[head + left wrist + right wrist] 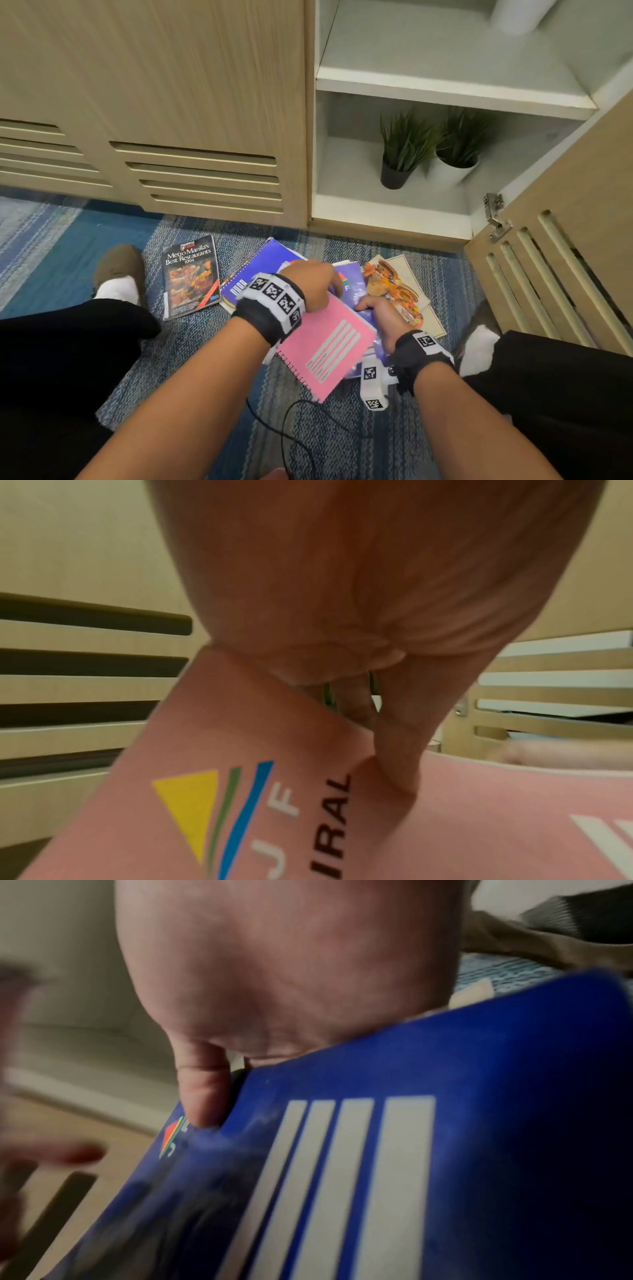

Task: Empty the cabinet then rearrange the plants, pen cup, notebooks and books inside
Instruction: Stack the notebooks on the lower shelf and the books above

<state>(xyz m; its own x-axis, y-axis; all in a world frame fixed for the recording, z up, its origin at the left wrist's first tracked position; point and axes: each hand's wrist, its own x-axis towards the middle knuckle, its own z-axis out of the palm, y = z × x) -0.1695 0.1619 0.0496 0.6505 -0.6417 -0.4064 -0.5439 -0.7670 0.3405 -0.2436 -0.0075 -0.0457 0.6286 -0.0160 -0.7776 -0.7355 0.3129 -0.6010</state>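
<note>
Head view, left hand [313, 281] pinching pink notebook [329, 349] edge

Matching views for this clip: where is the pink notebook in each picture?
Head: pink notebook at lower centre, under the left hand.
Left wrist: fills the lower frame, pinched at its top edge.
Right wrist: not in it.
Shared landmark: slatted cabinet door.

Right hand [284, 969] gripping a blue notebook [479, 1123] by its edge, thumb on the cover, white stripes, blurred cabinet behind
</note>
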